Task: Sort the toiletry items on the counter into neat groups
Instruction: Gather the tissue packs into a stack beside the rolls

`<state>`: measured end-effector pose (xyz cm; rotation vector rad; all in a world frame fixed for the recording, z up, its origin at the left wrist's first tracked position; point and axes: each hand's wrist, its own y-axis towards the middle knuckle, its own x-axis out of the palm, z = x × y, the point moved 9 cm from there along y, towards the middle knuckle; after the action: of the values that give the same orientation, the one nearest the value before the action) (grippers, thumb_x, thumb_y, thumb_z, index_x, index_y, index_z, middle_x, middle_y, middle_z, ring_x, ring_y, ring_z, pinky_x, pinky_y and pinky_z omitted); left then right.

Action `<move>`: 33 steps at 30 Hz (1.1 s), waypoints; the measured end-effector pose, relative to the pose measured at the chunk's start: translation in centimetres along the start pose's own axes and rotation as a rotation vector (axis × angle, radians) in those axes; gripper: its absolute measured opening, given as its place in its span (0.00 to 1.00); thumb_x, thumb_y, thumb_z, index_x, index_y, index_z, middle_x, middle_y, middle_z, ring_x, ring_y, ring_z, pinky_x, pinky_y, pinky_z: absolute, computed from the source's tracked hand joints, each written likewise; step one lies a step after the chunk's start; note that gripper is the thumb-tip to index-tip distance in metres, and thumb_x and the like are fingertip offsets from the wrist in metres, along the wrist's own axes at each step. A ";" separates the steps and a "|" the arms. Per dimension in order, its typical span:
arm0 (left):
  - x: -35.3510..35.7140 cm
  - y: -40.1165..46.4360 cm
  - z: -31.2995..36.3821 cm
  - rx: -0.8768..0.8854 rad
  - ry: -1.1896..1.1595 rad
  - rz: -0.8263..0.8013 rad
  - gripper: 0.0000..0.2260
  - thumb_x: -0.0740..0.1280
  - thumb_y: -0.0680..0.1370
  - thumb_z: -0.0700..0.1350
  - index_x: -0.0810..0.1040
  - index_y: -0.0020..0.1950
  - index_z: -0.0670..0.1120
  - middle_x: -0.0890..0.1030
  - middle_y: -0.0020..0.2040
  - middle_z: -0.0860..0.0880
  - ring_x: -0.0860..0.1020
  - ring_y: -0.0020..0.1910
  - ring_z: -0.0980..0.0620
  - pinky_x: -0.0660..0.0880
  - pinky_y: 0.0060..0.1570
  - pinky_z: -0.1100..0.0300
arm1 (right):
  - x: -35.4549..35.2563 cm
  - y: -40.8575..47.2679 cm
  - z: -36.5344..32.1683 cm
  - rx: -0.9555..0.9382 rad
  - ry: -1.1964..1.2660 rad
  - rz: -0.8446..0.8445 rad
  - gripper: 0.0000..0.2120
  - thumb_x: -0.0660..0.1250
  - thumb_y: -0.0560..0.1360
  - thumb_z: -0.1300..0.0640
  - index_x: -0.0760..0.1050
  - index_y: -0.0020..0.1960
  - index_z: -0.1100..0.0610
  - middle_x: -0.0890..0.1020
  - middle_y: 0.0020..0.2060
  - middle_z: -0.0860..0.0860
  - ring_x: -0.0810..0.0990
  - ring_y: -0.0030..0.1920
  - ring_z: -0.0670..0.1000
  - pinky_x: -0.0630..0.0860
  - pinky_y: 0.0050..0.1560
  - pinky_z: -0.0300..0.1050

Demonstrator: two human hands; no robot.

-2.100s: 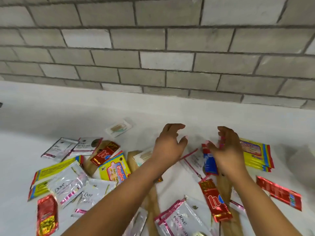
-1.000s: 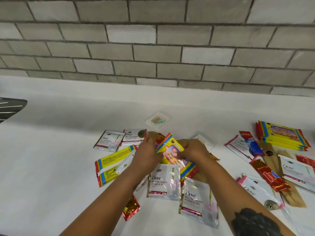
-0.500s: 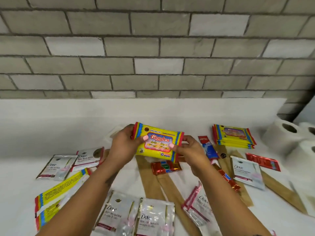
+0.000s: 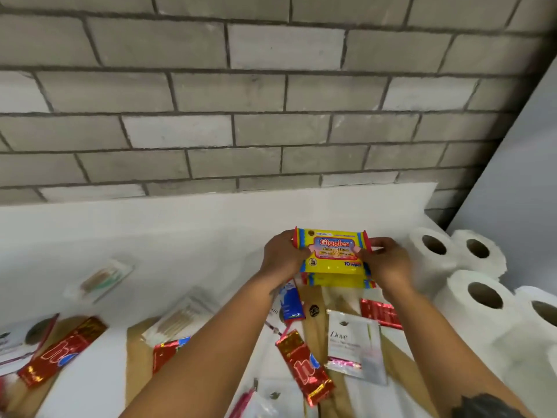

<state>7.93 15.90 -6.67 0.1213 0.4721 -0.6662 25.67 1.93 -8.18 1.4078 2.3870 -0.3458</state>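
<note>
Yellow plastic wipes pack [image 4: 331, 251] gripped at both ends by left hand [image 4: 283, 257] and right hand [image 4: 388, 263], above matching stack [image 4: 337, 280]. Risk: slick stack slides if dropped off-centre.

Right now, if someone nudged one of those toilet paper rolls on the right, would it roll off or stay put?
The toilet paper rolls probably stay put: they stand on end, core holes facing up, so no curved side meets the counter. They look soft and light, so a push would likely slide or dent one. Being packed together, a nudged roll should bump its neighbour rather than travel.
</note>
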 end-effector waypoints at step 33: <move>-2.7 -2.6 -1.1 -0.131 0.138 0.062 0.25 0.61 0.79 0.49 0.60 0.75 0.48 0.63 0.75 0.49 0.65 0.72 0.48 0.64 0.63 0.61 | 4.5 -2.5 -3.5 -0.172 -0.264 -0.214 0.34 0.65 0.76 0.54 0.52 0.77 0.56 0.59 0.76 0.53 0.59 0.75 0.53 0.60 0.70 0.46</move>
<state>4.08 15.71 -6.28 0.0575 0.6409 -0.5666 20.88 5.66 -6.80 0.9700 2.2892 -0.3465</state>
